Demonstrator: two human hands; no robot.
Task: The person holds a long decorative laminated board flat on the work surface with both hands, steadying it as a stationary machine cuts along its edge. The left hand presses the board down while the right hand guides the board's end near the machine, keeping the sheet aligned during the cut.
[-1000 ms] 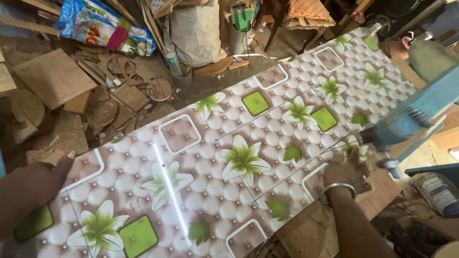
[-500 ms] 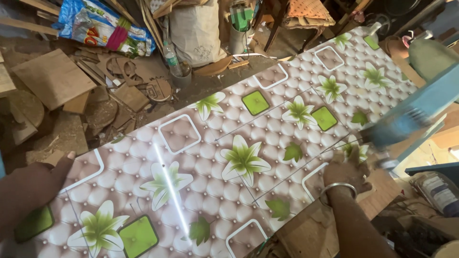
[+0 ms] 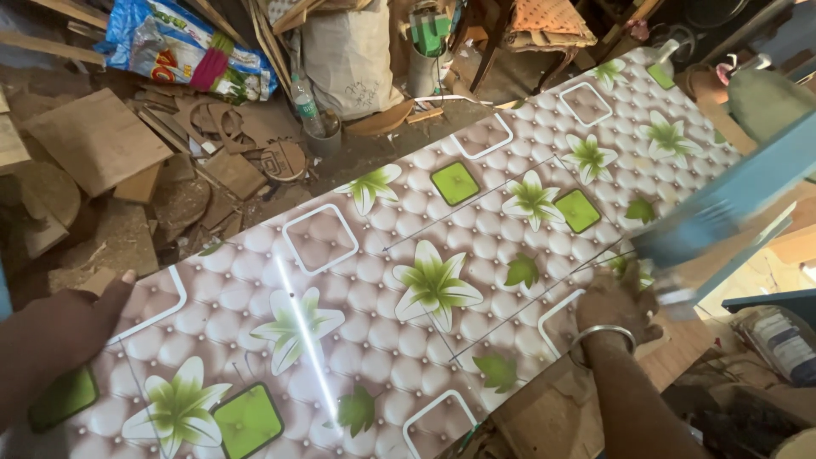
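The left hand (image 3: 59, 336) lies flat and open on the near left end of the long patterned panel (image 3: 374, 280), pressing it down so it stays put. The glossy panel, printed with green flowers and squares, runs diagonally away to the right, with faint pencil lines crossing its middle. At its right edge the right hand (image 3: 614, 302), a bangle on the wrist, grips a blurred blue power tool (image 3: 731, 204) at the panel's edge.

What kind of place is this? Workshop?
Likely a carpentry or panel-cutting workshop: offcut wood pieces litter the dirt floor, a long glossy floral-print panel lies flat under the left hand and right hand, and a blurred blue tool moves beside it.
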